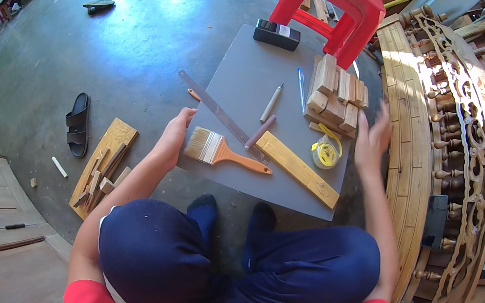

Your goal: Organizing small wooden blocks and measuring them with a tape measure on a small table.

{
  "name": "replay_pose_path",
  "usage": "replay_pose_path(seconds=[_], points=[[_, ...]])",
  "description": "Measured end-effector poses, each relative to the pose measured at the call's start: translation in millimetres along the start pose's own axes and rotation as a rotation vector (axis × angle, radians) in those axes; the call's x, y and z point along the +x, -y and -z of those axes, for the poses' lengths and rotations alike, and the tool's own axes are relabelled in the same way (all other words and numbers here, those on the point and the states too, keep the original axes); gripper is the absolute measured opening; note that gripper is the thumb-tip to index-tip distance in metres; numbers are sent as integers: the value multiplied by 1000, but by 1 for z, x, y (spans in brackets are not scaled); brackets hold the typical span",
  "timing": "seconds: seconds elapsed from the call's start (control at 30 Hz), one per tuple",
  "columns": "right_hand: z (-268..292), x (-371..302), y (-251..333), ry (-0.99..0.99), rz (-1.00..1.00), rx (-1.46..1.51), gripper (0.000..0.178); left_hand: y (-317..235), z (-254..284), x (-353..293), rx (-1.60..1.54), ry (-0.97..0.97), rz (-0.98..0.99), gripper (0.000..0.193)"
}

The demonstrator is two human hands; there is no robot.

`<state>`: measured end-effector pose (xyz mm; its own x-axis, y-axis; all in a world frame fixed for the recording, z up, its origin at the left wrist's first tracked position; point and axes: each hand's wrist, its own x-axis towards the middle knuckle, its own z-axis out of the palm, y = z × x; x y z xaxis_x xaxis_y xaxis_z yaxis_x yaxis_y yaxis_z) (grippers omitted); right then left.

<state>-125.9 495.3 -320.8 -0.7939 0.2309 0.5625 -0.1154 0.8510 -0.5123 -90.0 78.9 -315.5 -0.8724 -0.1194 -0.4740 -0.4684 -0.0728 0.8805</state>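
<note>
I sit on the floor with a grey board (pixel 248 71) in front of my knees. My left hand (pixel 173 135) rests open at the board's left edge, next to the bristles of an orange-handled paintbrush (pixel 217 151). My right hand (pixel 371 141) hovers open at the board's right edge, fingers spread, beside a stack of small wooden blocks (pixel 336 100) and a yellow tape measure (pixel 324 153). A metal ruler (pixel 221 115), a long yellow wooden block (pixel 298 168) and two pencil-like tools (pixel 270 102) lie between my hands.
A red plastic stool (pixel 337 10) and a black box (pixel 277 34) stand at the board's far end. Carved wooden furniture (pixel 445 138) runs along my right. Wood scraps on a plank (pixel 102 165) and a black sandal (pixel 77 124) lie on the concrete to my left.
</note>
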Motion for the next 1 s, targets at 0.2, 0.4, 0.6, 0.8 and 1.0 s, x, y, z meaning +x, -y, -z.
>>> replay_pose_path(seconds=[0.2, 0.4, 0.6, 0.8, 1.0], points=[[-88, 153, 92, 628, 380, 134, 61, -10, 16, 4, 154, 28, 98, 62], [-192, 202, 81, 725, 384, -298, 89, -5, 18, 37, 169, 62, 65, 61], [-212, 202, 56, 672, 493, -41, 67, 3, 10, 55, 155, 125, 96, 73], [-115, 259, 87, 256, 806, -100, 61, -10, 7, 47, 26, 242, 70, 86], [-20, 366, 103, 191, 304, 141, 60, -11, 6, 66, -25, 316, 45, 90]])
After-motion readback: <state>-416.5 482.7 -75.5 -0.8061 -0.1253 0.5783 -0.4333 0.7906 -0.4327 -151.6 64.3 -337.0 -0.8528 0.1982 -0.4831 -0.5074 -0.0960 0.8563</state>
